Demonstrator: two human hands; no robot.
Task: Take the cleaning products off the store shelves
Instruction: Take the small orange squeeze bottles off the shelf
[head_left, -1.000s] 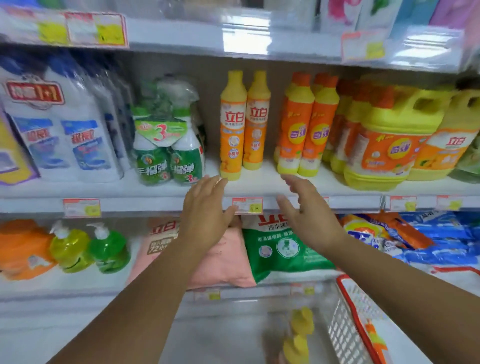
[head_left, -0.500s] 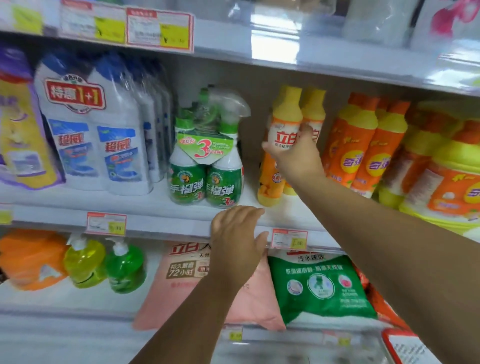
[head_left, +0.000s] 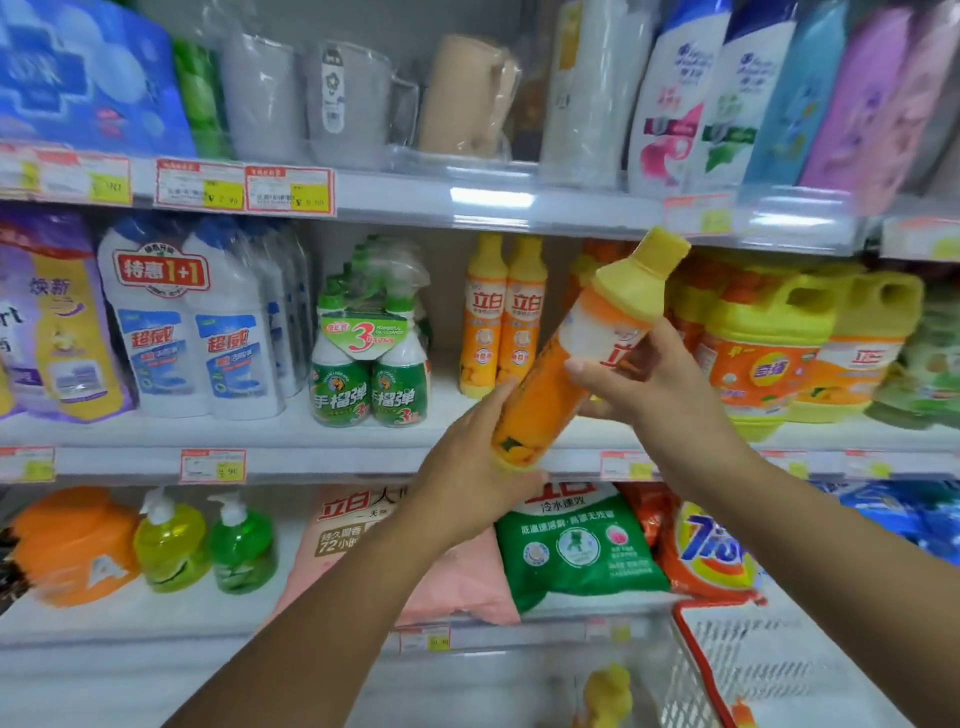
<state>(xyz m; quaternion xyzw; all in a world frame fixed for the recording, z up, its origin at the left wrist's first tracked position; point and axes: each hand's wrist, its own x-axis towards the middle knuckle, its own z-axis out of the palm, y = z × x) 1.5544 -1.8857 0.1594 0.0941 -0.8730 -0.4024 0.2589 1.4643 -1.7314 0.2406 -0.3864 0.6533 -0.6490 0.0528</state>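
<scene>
Hands are both on one orange bottle (head_left: 540, 410) in the head view, out in the air in front of the middle shelf (head_left: 363, 460). The bottle leans, with its yellow cap (head_left: 641, 275) up and to the right. The right hand (head_left: 660, 384) is wrapped round the upper part, where the white label is. The left hand (head_left: 467, 467) holds the bottom end, with the thumb under it. Two bottles (head_left: 504, 317) just like it stand upright on the shelf behind. A basket (head_left: 696, 670) with a red rim sits low at the right.

The orange bottle looks like hard, smooth plastic. It is likely full, so it is probably a bit heavy for its size. Smooth plastic can slip. The best place to hold seems to be the round middle, with fingers all the way round. The thin neck under the cap looks like a poorer spot, for the cap could twist. One hand under the bottom helps carry the weight.
</scene>
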